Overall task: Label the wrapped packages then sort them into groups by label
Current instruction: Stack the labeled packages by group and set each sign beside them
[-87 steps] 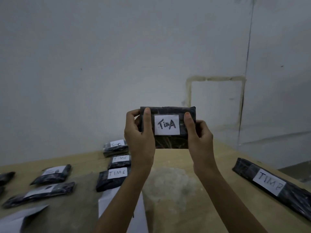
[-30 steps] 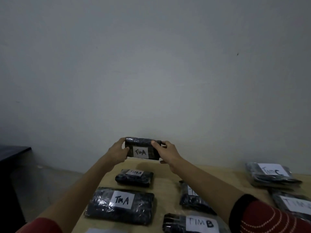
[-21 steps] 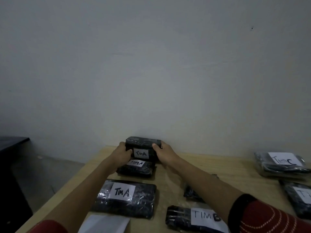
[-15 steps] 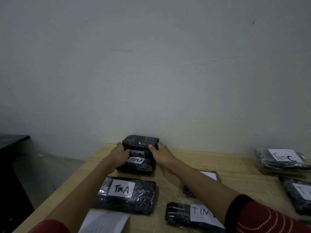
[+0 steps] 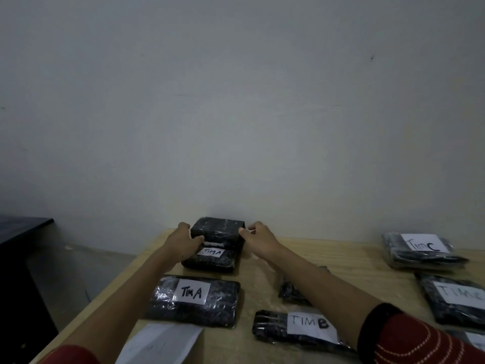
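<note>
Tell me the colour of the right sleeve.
Right sleeve: red, black cuff, pale dotted curves; head view.

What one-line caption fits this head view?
Left hand grips a package atop the far TIM A package; right hand at its edge.

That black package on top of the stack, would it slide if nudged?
Probably: the top package and the TIM A package under it are both wrapped in glossy film. Its boxy edges hold shape, so it is likely stiff, not floppy.
</note>
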